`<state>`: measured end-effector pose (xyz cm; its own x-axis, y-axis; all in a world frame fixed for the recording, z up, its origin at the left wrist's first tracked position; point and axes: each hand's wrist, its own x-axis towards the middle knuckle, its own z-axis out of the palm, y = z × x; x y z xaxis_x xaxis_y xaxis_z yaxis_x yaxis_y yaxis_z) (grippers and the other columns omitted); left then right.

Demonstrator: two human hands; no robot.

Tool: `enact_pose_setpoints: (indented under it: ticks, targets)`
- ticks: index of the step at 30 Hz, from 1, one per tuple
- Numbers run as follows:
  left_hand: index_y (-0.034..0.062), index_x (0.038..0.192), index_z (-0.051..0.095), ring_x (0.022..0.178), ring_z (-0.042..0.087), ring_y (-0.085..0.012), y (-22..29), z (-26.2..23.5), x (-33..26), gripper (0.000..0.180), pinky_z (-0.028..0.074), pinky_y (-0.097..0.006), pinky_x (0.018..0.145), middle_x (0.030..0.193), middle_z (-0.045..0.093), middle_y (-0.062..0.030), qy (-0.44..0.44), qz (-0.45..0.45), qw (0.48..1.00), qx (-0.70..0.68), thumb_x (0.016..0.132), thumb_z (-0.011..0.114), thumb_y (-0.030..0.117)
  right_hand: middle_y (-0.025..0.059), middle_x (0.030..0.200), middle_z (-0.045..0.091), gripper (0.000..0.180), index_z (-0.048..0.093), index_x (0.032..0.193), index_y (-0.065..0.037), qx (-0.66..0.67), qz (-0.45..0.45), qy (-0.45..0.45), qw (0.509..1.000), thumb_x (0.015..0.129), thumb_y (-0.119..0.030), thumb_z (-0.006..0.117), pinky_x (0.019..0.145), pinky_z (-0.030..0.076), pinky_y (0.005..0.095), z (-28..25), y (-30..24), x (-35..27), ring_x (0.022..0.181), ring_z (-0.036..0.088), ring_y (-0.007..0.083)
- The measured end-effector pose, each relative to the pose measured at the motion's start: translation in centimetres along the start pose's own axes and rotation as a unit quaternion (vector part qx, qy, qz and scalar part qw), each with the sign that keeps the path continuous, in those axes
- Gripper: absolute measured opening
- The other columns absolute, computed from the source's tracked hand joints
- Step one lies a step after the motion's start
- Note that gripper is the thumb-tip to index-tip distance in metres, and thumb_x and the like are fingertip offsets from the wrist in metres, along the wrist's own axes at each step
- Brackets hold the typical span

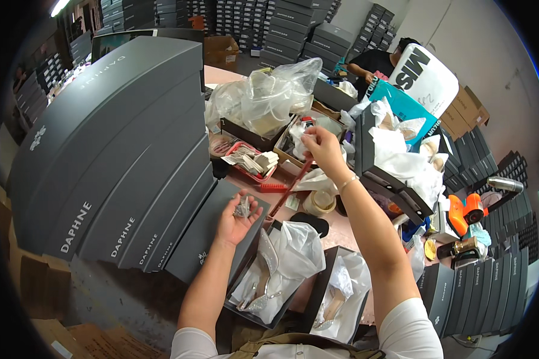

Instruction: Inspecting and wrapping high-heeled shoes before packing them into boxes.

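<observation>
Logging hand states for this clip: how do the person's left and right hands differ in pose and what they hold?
The left hand lies palm up, fingers loosely open, cradling a small silvery piece; the right hand is reached farther forward, fingers pinched on something small I can't identify. The left hand sits low beside the open shoe box; the right hand hangs over the cluttered boxes. Both are bare.

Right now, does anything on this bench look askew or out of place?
Yes. A dark open shoe box sits tipped on its side against crumpled white tissue paper, right of the right hand. The stack of grey shoe boxes at left leans. Nothing looks spilled or damaged.
</observation>
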<state>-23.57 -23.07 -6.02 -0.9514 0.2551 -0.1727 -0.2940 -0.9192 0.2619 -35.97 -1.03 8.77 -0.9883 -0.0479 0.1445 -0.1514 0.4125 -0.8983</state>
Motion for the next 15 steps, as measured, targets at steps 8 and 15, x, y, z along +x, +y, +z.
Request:
enact_pose_setpoints:
  ticks: [8,15]
  targets:
    - [0.0083,0.125,0.05,0.089,0.062,-0.0212,0.4,-0.5,1.0,0.037,0.053,-0.037,0.081,0.099,0.063,-0.0092,-0.058,-0.044,0.997,0.016,0.093,0.053,0.028,0.0221,0.088,0.066,0.021,0.064,0.095,-0.003,-0.437,-0.119,-0.178,0.874,0.082,-0.016,0.054,0.078,0.05,0.044,4.2,8.5,6.7,0.084,0.063,0.0394]
    - [0.0057,0.126,0.048,0.095,0.063,-0.0245,0.4,-0.5,1.1,0.039,0.053,-0.037,0.083,0.104,0.062,-0.0132,-0.031,-0.03,0.999,0.029,0.093,0.053,0.026,0.0172,0.089,0.064,0.022,0.065,0.101,-0.007,-0.363,-0.195,-0.02,0.911,0.085,-0.016,0.053,0.077,0.049,0.0444,0.5,1.1,-1.9,0.086,0.062,0.0357]
